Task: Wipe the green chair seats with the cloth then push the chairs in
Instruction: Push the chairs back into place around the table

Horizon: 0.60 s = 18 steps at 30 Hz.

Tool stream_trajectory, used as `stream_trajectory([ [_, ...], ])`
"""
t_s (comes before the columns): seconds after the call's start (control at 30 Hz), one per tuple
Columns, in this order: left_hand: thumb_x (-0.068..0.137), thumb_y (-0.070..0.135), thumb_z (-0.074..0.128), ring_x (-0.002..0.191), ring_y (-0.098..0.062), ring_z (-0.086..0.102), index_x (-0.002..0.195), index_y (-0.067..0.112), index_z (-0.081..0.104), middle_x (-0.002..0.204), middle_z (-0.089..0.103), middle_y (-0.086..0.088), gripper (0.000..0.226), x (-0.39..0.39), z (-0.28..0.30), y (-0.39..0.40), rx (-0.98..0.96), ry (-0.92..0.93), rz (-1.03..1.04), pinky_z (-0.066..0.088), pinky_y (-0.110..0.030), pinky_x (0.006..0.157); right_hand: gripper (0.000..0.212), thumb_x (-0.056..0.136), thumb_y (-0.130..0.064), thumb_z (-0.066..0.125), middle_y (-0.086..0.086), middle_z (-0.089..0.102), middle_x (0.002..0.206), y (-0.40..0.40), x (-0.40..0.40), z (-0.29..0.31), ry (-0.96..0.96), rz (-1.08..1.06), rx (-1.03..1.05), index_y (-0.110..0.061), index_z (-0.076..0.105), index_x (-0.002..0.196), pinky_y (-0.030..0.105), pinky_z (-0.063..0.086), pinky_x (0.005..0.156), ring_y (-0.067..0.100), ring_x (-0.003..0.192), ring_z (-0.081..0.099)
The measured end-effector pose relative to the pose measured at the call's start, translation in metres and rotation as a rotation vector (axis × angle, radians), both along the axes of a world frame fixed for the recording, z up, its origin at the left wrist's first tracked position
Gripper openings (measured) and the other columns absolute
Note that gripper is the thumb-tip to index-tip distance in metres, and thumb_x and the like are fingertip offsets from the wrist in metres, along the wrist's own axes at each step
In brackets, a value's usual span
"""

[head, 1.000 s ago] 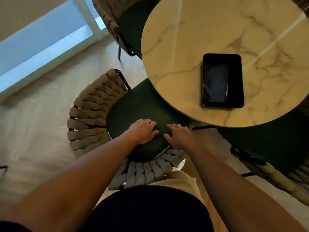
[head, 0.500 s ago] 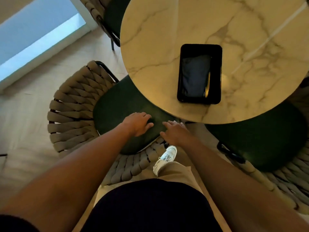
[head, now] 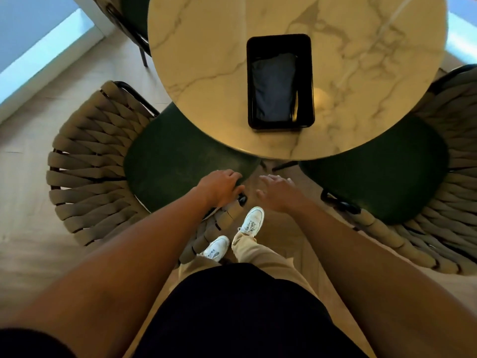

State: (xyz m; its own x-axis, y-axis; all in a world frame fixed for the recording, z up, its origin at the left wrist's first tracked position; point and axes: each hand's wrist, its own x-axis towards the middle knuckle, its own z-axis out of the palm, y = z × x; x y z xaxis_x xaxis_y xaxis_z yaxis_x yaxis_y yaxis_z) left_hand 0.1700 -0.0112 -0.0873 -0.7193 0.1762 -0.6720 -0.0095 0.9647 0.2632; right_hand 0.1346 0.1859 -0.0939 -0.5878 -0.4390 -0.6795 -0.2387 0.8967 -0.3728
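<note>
Round marble worktop [head: 206,60] above, black tray [head: 280,37] with dark folded cloth [head: 273,91] on top. Green chair seats [head: 175,161] tucked partly under, left and right. Left hand [head: 219,187] resting on left seat's front edge, fingers bent over it. Right hand [head: 277,189] just beside, fingers loose, holding nothing.

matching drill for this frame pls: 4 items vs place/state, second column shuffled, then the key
Things:
1. tray
2. left hand
3. right hand
4. shoes

Places/states:
A. on the floor between the two chairs
B. on the marble table
C. at the edge of the left chair seat
D. open in the air, touching nothing

Pairs: 1-B, 2-C, 3-D, 4-A
</note>
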Motion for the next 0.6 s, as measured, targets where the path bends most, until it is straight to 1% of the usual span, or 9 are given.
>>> stream_trajectory([
  [0.17, 0.105, 0.051, 0.039, 0.133, -0.026, 0.051, 0.149, 0.018, 0.044, 0.148, 0.051, -0.007, 0.055, -0.006, -0.001, 0.021, 0.002, 0.040, -0.123, 0.045, -0.043, 0.109, 0.061, 0.102, -0.048, 0.045, 0.007, 0.033, 0.161, 0.028, 0.008, 0.007, 0.055, -0.089, 0.087, -0.021, 0.031, 0.155, 0.052, 0.021, 0.121, 0.026, 0.148, 0.030],
  [0.33, 0.106, 0.048, 0.041, 0.130, -0.026, 0.053, 0.144, 0.017, 0.048, 0.143, 0.054, -0.008, 0.050, -0.018, 0.010, 0.050, 0.019, 0.088, -0.235, 0.044, -0.042, 0.108, 0.056, 0.100, -0.046, 0.049, 0.006, 0.045, 0.153, 0.064, 0.016, 0.026, 0.172, -0.190, 0.080, -0.020, 0.040, 0.149, 0.051, 0.030, 0.116, 0.026, 0.141, 0.041],
  [0.5, 0.103, 0.051, 0.044, 0.133, -0.027, 0.051, 0.145, 0.022, 0.046, 0.144, 0.053, -0.006, 0.050, -0.017, 0.011, 0.094, 0.066, 0.080, -0.241, 0.044, -0.046, 0.109, 0.059, 0.102, -0.044, 0.047, 0.006, 0.038, 0.157, 0.118, 0.018, 0.031, 0.097, -0.232, 0.039, -0.019, 0.032, 0.154, 0.052, 0.023, 0.119, 0.026, 0.144, 0.035],
  [0.6, 0.104, 0.051, 0.043, 0.140, -0.028, 0.045, 0.150, 0.020, 0.043, 0.153, 0.046, -0.007, 0.055, -0.018, 0.005, 0.133, 0.024, 0.089, -0.257, 0.038, -0.044, 0.114, 0.061, 0.102, -0.046, 0.047, 0.005, 0.036, 0.159, 0.160, 0.011, 0.017, 0.078, -0.265, 0.041, -0.021, 0.031, 0.155, 0.052, 0.022, 0.121, 0.025, 0.146, 0.033],
])
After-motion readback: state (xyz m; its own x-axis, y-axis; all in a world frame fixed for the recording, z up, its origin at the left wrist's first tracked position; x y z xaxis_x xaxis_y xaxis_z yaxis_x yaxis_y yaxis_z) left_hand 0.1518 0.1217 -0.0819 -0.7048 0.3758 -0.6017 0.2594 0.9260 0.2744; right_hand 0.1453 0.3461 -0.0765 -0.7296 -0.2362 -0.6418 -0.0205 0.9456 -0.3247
